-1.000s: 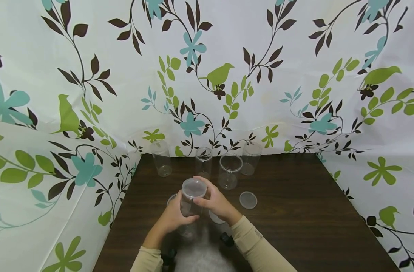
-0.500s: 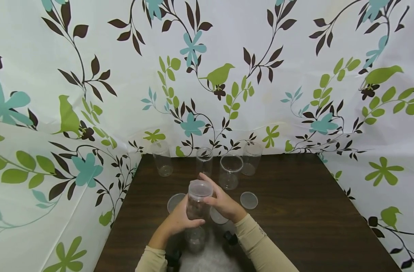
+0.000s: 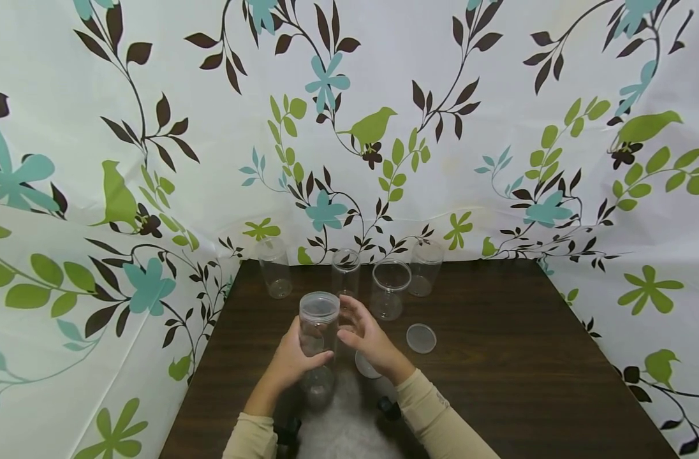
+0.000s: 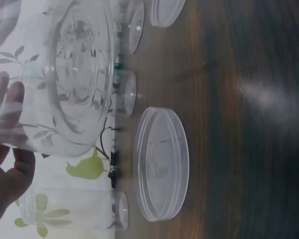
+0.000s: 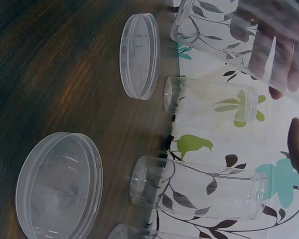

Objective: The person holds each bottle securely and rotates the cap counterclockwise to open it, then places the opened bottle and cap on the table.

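My left hand (image 3: pixel 294 357) grips a tall clear plastic jar (image 3: pixel 319 338) by its side, thumb toward me. On its top sits a translucent lid (image 3: pixel 319 306). The jar's base (image 4: pixel 82 74) hangs above the table in the left wrist view. Just right of the jar, my right hand (image 3: pixel 378 344) is held with fingers loosely bent and a gap between them and the lid in the head view. Loose clear lids lie on the table: one lid (image 3: pixel 421 338) to the right, one lid (image 3: pixel 365 364) partly behind the right hand, and another lid (image 4: pixel 162 164) at the left.
Several clear jars stand along the back of the dark wooden table (image 3: pixel 499 357): a narrow jar (image 3: pixel 276 271) at far left, a wide jar (image 3: pixel 388 290) near the middle, and others beside it. A leaf-and-bird patterned sheet (image 3: pixel 349 159) rises behind and at both sides.
Both hands first shift slightly right with the jar. Then the left hand carries it back left, and my right hand's fingers come off the lid's rim.
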A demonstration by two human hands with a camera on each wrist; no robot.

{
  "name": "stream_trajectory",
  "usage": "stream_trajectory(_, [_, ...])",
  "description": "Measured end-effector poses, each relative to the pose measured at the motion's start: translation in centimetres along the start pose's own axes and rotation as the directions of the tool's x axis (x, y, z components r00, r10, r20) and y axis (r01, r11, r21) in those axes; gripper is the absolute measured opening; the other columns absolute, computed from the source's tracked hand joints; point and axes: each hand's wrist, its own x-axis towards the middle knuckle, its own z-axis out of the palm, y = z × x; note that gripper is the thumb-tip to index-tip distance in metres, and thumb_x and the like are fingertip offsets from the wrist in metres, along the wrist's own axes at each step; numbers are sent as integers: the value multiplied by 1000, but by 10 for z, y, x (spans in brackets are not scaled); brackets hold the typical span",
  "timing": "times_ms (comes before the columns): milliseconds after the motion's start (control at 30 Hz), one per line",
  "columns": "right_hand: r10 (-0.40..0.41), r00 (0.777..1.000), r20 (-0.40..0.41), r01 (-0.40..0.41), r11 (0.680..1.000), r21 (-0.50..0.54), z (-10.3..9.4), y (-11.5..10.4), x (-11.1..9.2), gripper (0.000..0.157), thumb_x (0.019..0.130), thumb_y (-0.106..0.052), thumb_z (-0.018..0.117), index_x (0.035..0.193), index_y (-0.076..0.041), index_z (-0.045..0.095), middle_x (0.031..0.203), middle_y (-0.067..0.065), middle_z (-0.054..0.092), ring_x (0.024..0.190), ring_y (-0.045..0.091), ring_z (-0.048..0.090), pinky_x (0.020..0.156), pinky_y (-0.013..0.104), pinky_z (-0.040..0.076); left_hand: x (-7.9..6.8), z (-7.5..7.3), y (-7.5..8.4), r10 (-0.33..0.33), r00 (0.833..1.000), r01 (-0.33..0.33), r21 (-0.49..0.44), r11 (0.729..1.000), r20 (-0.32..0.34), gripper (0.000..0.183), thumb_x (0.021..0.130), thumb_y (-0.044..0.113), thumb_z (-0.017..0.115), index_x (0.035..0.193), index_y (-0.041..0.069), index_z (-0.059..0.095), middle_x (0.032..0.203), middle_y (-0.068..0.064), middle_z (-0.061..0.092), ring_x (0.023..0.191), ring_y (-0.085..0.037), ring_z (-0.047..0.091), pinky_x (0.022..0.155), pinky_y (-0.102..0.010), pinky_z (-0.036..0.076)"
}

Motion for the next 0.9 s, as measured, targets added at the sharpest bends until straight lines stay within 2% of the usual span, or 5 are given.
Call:
stream_trajectory(167, [-6, 1000, 13, 8, 992, -125, 3, -3, -2, 75, 100, -26, 66, 157, -4, 24, 154, 21, 37, 139, 38, 40, 108, 50, 41, 0, -3, -2, -7, 1000, 7, 27, 1000, -10, 79, 72, 20, 92, 134, 4, 46, 118, -10, 69, 105, -27, 66, 88, -39, 53])
stream_trajectory(367, [-37, 999, 18, 39, 982, -184, 3, -2, 0, 73, 99, -26, 67, 157, -3, 27, 150, 20, 43, 136, 34, 45, 108, 49, 42, 0, 0, -3, 16, 1000, -14, 104, 994, -20, 85, 70, 20, 94, 137, 0, 45, 120, -12, 66, 107, -27, 64, 90, -46, 52])
stream_trajectory(500, [-10, 1000, 17, 13, 987, -162, 3, -2, 2, 81, 97, -36, 70, 157, -5, 27, 151, 17, 44, 136, 29, 47, 108, 42, 42, -1, 4, -1, 71, 997, -73, 124, 990, 20, 86, 69, 20, 94, 137, 0, 45, 121, -12, 64, 108, -27, 62, 89, -50, 52])
stream_trajectory(633, [31, 999, 26, -28, 994, -108, 5, -1, 4, 83, 95, -41, 72, 157, -7, 28, 148, 14, 48, 133, 24, 50, 106, 38, 42, -2, 9, 3, 111, 989, -118, 72, 990, 94, 89, 71, 21, 92, 141, -2, 41, 129, -14, 61, 115, -28, 60, 96, -56, 49])
stream_trajectory(900, [46, 998, 47, -44, 998, -46, 4, 1, 5, 84, 96, -39, 71, 157, -4, 26, 143, 17, 50, 128, 21, 52, 102, 35, 46, -5, 10, 5, 51, 989, -55, 24, 998, 136, 92, 74, 24, 92, 145, 0, 39, 135, -14, 59, 121, -29, 58, 100, -59, 45])
